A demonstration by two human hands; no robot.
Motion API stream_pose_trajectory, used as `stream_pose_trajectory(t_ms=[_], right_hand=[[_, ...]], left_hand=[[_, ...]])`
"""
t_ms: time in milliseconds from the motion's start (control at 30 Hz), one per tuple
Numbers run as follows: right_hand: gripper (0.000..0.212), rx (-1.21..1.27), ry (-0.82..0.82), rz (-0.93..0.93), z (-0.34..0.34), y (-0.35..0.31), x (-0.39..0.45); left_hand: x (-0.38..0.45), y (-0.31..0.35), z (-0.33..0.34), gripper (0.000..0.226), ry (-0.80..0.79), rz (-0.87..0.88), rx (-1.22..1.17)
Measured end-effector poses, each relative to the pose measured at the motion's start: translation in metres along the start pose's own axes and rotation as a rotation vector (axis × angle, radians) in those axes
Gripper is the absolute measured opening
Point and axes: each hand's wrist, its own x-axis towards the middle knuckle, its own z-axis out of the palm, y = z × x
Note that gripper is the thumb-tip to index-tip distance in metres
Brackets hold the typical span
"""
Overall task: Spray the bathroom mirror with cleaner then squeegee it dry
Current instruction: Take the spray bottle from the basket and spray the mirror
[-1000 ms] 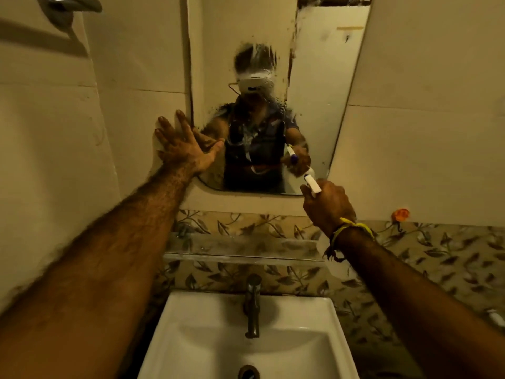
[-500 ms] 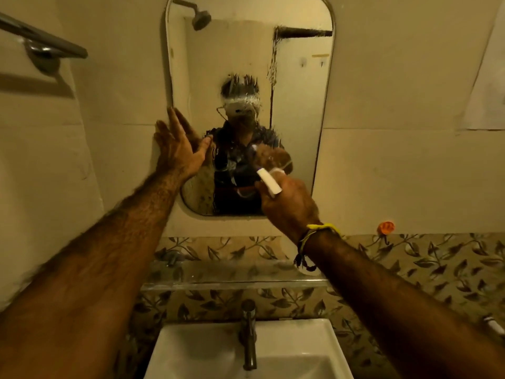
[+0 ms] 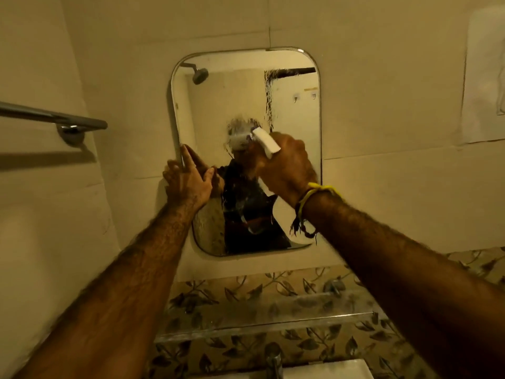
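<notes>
A rounded rectangular mirror (image 3: 235,99) hangs on the cream tiled wall, its middle wet and streaked with cleaner. My right hand (image 3: 287,168) is raised in front of the mirror's centre and is closed around a white spray bottle (image 3: 266,142), whose nozzle points at the glass. My left hand (image 3: 188,179) lies flat with fingers spread against the mirror's left edge and holds nothing. The bottle's body is mostly hidden by my fingers. No squeegee is in view.
A chrome towel bar (image 3: 54,120) juts from the left wall. Under the mirror, a glass shelf (image 3: 267,315) runs across a band of leaf-patterned tiles. The tap (image 3: 274,359) and the sink's white rim (image 3: 328,372) sit at the bottom edge. A paper sheet (image 3: 483,77) hangs at right.
My right hand has carried the spray bottle up and left, from the mirror's lower right to its centre. The view has tilted upward. My left hand stays on the mirror's left edge.
</notes>
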Motion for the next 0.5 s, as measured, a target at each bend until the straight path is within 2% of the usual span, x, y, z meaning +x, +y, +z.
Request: stream_pose_trajectory(t_ms=[133,300,367,500], right_hand=[[0.023,0.143,0.114,0.115,-0.023,0.007,0.025],[0.028,0.175,0.321,0.249,-0.051,0.038,0.021],[0.027,0.108,0.327,0.270,-0.053,0.053,0.011],[0.032,0.037,0.189,0.330,-0.040,0.077,-0.027]], left_hand=[[0.007,-0.008,0.002,0.112,-0.026,0.172,0.042],[0.013,-0.027,0.012,0.133,-0.115,0.159,0.000],[0.015,-0.029,0.014,0.136,-0.133,0.162,-0.002],[0.011,-0.031,0.011,0.138,-0.159,0.163,0.025]])
